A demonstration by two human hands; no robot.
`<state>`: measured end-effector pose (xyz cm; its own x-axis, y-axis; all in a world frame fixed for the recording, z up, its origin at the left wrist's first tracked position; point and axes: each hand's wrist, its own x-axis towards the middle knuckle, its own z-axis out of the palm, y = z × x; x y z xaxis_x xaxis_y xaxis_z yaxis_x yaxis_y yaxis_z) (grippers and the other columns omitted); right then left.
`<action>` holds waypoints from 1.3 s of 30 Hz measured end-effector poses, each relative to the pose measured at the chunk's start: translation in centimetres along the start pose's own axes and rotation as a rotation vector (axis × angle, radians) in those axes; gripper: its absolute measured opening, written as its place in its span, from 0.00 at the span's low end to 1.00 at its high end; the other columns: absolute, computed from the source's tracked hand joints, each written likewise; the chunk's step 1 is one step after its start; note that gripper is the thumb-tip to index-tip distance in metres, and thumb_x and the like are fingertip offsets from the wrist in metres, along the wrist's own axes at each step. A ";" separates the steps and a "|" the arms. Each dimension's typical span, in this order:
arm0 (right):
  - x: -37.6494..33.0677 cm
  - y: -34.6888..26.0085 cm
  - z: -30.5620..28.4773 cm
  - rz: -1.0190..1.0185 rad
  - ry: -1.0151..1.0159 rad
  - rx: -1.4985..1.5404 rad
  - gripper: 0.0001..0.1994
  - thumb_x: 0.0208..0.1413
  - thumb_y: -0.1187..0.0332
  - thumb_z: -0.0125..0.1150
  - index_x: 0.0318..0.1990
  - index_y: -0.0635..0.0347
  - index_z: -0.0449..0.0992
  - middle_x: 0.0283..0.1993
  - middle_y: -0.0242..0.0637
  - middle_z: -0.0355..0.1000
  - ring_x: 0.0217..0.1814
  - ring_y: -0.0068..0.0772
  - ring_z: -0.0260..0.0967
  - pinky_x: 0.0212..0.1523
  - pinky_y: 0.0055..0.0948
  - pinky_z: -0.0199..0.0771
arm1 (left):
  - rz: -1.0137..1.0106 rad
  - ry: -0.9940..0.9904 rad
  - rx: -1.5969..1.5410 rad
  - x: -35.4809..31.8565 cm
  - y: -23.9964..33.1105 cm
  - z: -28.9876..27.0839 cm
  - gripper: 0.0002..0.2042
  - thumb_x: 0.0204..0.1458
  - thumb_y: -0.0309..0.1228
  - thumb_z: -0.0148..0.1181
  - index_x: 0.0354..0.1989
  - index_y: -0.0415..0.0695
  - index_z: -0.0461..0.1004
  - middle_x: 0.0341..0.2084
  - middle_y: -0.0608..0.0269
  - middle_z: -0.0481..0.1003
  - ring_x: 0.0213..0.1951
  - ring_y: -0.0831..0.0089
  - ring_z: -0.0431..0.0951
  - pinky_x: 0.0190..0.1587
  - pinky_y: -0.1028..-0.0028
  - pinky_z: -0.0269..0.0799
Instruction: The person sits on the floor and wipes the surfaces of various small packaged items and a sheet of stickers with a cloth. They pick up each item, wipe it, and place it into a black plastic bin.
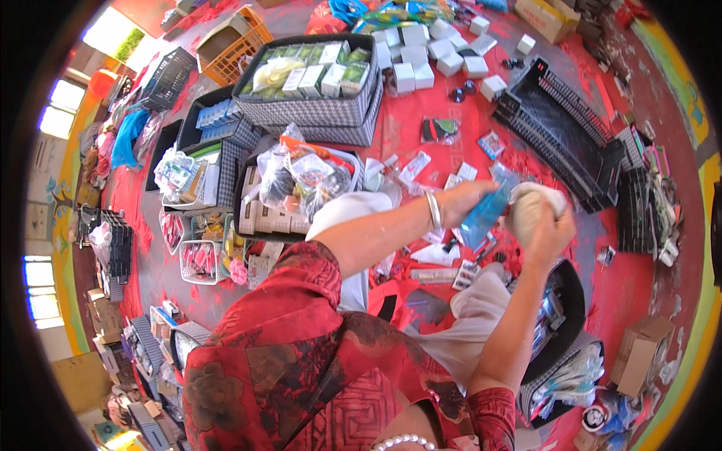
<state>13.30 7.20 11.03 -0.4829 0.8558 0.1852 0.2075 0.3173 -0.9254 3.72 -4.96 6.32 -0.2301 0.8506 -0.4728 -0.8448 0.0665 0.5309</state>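
My left hand (468,201) is stretched forward and holds a blue, clear-wrapped packet (485,214) by its upper end. A silver bangle (432,209) sits on that wrist. My right hand (553,229) is raised just to the right of the packet and grips a cream-coloured cloth bundle (532,207). The two hands are close together above the red floor, with small flat packets (440,255) scattered below them. My knees in pale trousers (466,323) show underneath.
A grey patterned bin of boxed goods (316,113) stands ahead, with a tray of bagged items (301,180) nearer. White boxes (421,56) lie at the back. Black plastic crates (564,128) stand right. A dark bin of packets (560,338) is by my right knee.
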 end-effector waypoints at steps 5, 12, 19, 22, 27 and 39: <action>-2.4 0.0 3.2 -0.253 -0.255 -0.148 0.12 0.46 0.67 0.59 0.34 0.67 0.72 0.31 0.51 0.71 0.33 0.51 0.70 0.35 0.39 0.67 | -0.006 0.049 -0.165 -0.8 -1.4 0.9 0.21 0.57 0.49 0.41 0.46 0.46 0.68 0.38 0.64 0.74 0.36 0.70 0.76 0.43 0.68 0.71; -1.2 0.1 1.4 0.305 -0.305 0.426 0.06 0.48 0.71 0.57 0.31 0.66 0.75 0.29 0.39 0.74 0.31 0.31 0.72 0.31 0.27 0.70 | 0.093 -0.068 -0.200 -1.6 0.9 0.2 0.26 0.55 0.53 0.40 0.50 0.43 0.65 0.45 0.56 0.71 0.44 0.63 0.73 0.49 0.66 0.69; 1.9 0.2 -2.9 0.407 0.011 0.815 0.08 0.49 0.73 0.56 0.34 0.68 0.75 0.31 0.39 0.74 0.27 0.28 0.72 0.28 0.24 0.73 | 0.158 -0.331 -0.077 -1.6 1.6 0.9 0.30 0.57 0.50 0.37 0.58 0.38 0.57 0.57 0.49 0.59 0.55 0.63 0.65 0.56 0.69 0.62; 0.6 0.2 -1.6 0.116 -0.127 0.496 0.09 0.45 0.69 0.60 0.34 0.63 0.76 0.29 0.38 0.74 0.28 0.29 0.72 0.28 0.26 0.71 | 0.091 -0.137 0.014 -1.6 1.0 1.3 0.28 0.58 0.50 0.36 0.53 0.37 0.63 0.49 0.51 0.68 0.47 0.64 0.72 0.48 0.69 0.68; 0.1 1.2 -0.8 -0.322 -0.176 -0.200 0.10 0.42 0.65 0.60 0.31 0.61 0.75 0.31 0.49 0.72 0.35 0.51 0.69 0.36 0.41 0.68 | 0.237 -0.133 0.497 -2.7 1.3 1.5 0.27 0.57 0.49 0.40 0.50 0.35 0.65 0.45 0.50 0.71 0.40 0.65 0.75 0.45 0.72 0.70; 0.3 -0.2 -0.8 -0.403 0.010 -0.068 0.09 0.42 0.67 0.61 0.30 0.62 0.74 0.28 0.41 0.69 0.30 0.44 0.69 0.29 0.35 0.67 | 0.250 -0.142 0.071 -1.8 2.2 1.3 0.26 0.58 0.49 0.37 0.53 0.38 0.62 0.48 0.52 0.68 0.47 0.65 0.71 0.49 0.69 0.68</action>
<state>13.83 7.71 11.51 -0.5286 0.6616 0.5319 0.0590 0.6537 -0.7544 2.88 -5.64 9.24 -0.3525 0.9095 -0.2204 -0.7335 -0.1223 0.6686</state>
